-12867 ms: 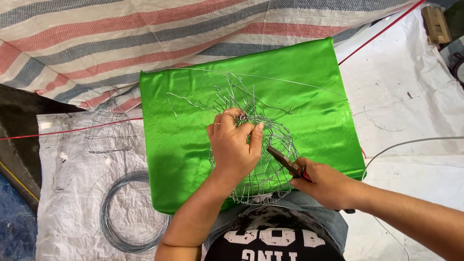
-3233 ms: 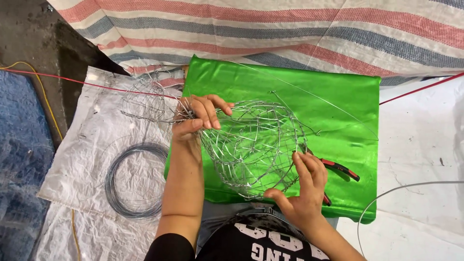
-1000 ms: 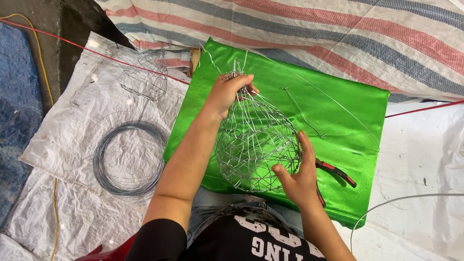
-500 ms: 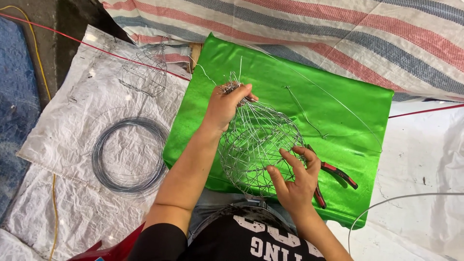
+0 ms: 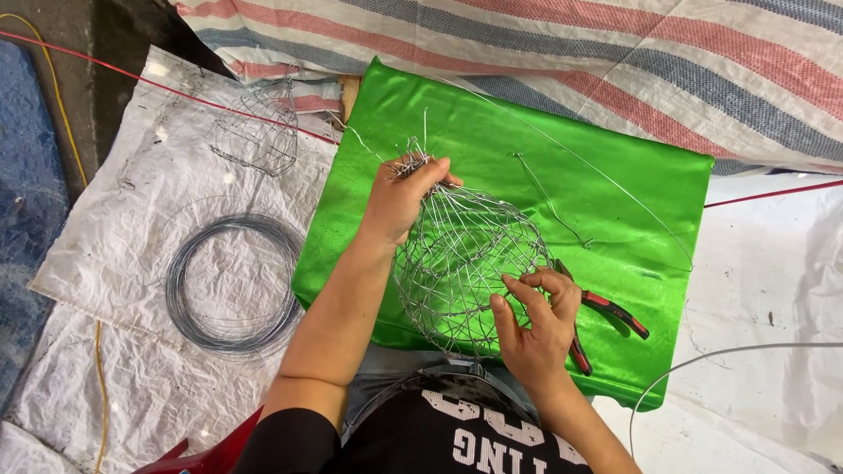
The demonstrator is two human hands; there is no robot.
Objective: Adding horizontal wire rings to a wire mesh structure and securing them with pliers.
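Note:
A woven wire basket frame (image 5: pixel 458 259) lies on its side on a shiny green cloth (image 5: pixel 562 149). My left hand (image 5: pixel 399 195) grips the bunched wire ends at its far top. My right hand (image 5: pixel 537 320) holds the mesh at its lower right side, fingers hooked into the wires. Red-handled pliers (image 5: pixel 606 314) lie on the cloth just right of my right hand. Loose wire strands (image 5: pixel 562 206) trail across the cloth.
A coil of grey wire (image 5: pixel 233 285) lies on a white woven sheet (image 5: pixel 114 254) at the left, with a second small wire frame (image 5: pixel 255 132) beyond it. A striped tarp (image 5: pixel 615 53) lies at the back. A red string (image 5: pixel 158 83) crosses the sheet.
The view has shifted slightly. My right hand has slid along the basket's lower side and my left hand keeps its grip on the top wires.

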